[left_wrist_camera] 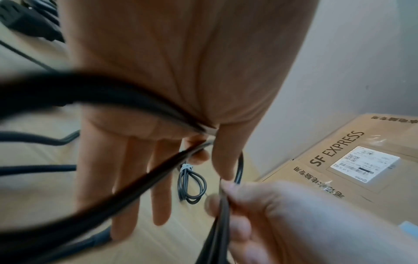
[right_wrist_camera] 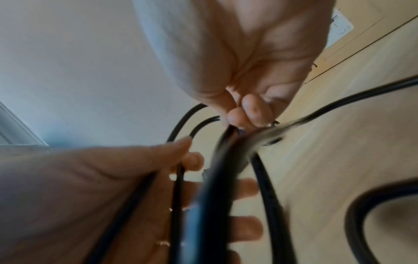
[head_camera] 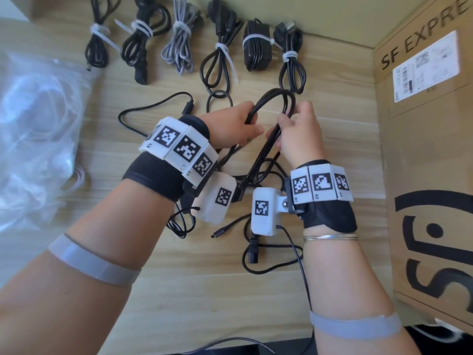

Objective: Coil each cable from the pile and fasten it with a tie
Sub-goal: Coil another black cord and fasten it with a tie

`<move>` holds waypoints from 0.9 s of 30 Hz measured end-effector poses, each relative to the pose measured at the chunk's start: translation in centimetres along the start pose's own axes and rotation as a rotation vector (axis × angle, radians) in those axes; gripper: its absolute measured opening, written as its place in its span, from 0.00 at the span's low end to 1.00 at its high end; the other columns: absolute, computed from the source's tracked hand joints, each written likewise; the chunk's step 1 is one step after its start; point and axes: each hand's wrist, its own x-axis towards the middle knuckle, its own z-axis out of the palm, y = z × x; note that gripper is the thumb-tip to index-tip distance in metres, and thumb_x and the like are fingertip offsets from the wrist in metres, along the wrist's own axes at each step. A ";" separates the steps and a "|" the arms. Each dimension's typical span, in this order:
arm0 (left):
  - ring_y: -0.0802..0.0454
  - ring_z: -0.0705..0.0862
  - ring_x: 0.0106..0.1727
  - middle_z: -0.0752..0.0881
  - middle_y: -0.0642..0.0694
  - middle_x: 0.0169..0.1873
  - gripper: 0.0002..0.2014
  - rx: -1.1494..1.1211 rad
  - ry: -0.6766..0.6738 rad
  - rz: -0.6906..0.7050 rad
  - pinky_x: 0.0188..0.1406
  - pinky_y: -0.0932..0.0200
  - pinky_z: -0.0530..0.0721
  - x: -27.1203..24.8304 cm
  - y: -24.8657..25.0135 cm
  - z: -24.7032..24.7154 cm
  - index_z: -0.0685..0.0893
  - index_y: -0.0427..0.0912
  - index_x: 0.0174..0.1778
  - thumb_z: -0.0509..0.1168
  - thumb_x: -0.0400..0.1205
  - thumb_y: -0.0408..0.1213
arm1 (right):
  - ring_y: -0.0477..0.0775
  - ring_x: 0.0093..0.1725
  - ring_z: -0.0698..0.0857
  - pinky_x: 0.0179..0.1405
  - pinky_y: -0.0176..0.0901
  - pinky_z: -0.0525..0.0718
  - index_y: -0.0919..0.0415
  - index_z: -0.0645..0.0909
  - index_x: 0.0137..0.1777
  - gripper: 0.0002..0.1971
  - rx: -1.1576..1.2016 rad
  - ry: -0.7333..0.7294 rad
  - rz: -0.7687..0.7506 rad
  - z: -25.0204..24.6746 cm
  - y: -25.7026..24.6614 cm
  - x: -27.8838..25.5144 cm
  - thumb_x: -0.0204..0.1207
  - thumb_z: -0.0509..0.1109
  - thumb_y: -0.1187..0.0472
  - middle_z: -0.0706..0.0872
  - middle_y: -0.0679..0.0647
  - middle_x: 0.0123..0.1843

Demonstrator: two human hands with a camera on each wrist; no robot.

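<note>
A thick black power cable [head_camera: 276,94] arches in a doubled loop above the table, held between both hands. My left hand [head_camera: 249,123] pinches one side of the loop between thumb and forefinger, its other fingers straight [left_wrist_camera: 140,178]. My right hand [head_camera: 284,123] grips the other side, where several strands [right_wrist_camera: 217,178] run down together. The rest of this cable hangs to the loose pile [head_camera: 258,175] of black cables beneath my wrists. One black plug [head_camera: 252,254] lies at the pile's near edge.
Several coiled cables [head_camera: 179,42] fastened with white ties lie in a row at the back. A large cardboard box [head_camera: 422,149] stands along the right. A clear plastic bag [head_camera: 38,124] lies at left. A thin black cable [head_camera: 153,106] trails left of my hands.
</note>
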 end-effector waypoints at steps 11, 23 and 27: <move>0.39 0.88 0.42 0.82 0.44 0.40 0.18 -0.174 0.017 0.042 0.39 0.44 0.86 -1.0 -0.3 0.0 0.65 0.48 0.43 0.72 0.75 0.40 | 0.48 0.21 0.80 0.20 0.36 0.76 0.52 0.65 0.47 0.08 0.444 -0.077 -0.144 0.1 -1.5 -1.1 0.83 0.59 0.65 0.87 0.53 0.37; 0.59 0.78 0.25 0.78 0.54 0.28 0.18 -0.056 0.270 0.068 0.25 0.70 0.79 -1.3 -0.5 -1.5 0.77 0.48 0.51 0.75 0.70 0.45 | 0.41 0.50 0.77 0.53 0.33 0.74 0.52 0.72 0.66 0.22 -0.012 -0.067 -0.163 0.8 -0.2 -1.6 0.75 0.61 0.71 0.74 0.51 0.65; 0.58 0.79 0.20 0.77 0.55 0.19 0.10 -0.143 0.234 0.085 0.33 0.57 0.87 -1.2 -0.5 -1.5 0.79 0.50 0.45 0.72 0.74 0.32 | 0.50 0.57 0.77 0.53 0.41 0.74 0.44 0.61 0.77 0.31 -0.129 -0.159 -0.060 1.1 0.1 -1.3 0.77 0.61 0.69 0.75 0.52 0.61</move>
